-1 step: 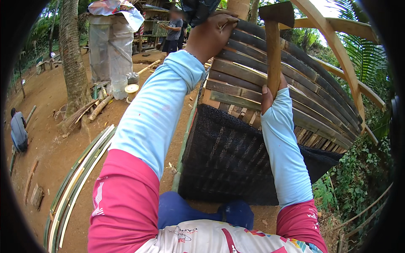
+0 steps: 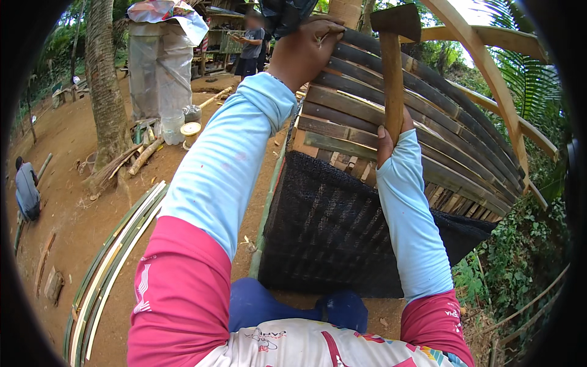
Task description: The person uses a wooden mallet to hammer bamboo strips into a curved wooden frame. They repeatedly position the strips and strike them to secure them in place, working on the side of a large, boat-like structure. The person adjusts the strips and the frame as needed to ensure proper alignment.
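The right hand (image 2: 386, 142) is clenched around the lower end of a hammer's wooden handle, holding the hammer (image 2: 393, 67) upright with its dark metal head at the top of the view. The left hand (image 2: 304, 52) is closed, pinching the edge of a black sheet (image 2: 287, 13) against the top of a curved wall of overlapping bamboo slats (image 2: 428, 116). Black mesh netting (image 2: 342, 226) covers the wall's lower part. Long split bamboo strips (image 2: 110, 263) lie on the dirt ground (image 2: 67, 153) at left, near a palm trunk (image 2: 104, 79).
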`<state>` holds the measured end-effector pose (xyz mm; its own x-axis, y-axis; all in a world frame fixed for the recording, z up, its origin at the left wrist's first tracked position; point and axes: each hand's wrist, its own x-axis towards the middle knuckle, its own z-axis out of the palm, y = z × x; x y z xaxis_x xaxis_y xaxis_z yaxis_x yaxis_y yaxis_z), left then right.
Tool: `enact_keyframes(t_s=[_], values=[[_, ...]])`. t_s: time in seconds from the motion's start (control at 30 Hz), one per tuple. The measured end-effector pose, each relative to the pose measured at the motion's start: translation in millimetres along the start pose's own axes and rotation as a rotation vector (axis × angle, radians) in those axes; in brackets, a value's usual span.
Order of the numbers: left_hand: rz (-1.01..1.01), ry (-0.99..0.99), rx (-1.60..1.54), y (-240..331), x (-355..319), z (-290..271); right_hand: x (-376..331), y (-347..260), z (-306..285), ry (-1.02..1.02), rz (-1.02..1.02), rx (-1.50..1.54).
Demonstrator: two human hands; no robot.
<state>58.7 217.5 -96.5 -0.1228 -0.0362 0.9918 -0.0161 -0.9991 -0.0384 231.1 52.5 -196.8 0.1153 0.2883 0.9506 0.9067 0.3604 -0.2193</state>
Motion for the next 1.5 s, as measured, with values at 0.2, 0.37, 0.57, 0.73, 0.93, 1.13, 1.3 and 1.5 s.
enact_keyframes(t_s=[0.2, 0.37, 0.57, 0.73, 0.93, 1.13, 1.3, 1.5], values=[[0.026, -0.014, 0.016, -2, 4, -2, -6, -13, 0, -0.094, -0.095, -0.044], [0.09, 0.024, 0.063, -7, 2, 0, -5, -1, 9, -0.059, -0.14, -0.055], [0.031, 0.0, 0.093, -6, 0, -3, -3, 24, 15, 0.032, -0.15, -0.027], [0.041, 0.032, 0.078, -14, -5, -1, 1, 16, 22, 0.011, -0.175, -0.027], [0.046, 0.071, 0.067, -13, -6, 4, -4, 10, 23, 0.031, -0.147, 0.067], [0.08, 0.127, 0.058, -15, -5, 8, -2, -4, 28, -0.011, -0.137, -0.038], [0.09, 0.169, 0.01, -17, -5, 12, -7, -27, 21, 0.031, 0.055, 0.188], [0.108, 0.207, -0.006, -23, -6, 14, -9, -15, 27, 0.109, -0.119, 0.051]])
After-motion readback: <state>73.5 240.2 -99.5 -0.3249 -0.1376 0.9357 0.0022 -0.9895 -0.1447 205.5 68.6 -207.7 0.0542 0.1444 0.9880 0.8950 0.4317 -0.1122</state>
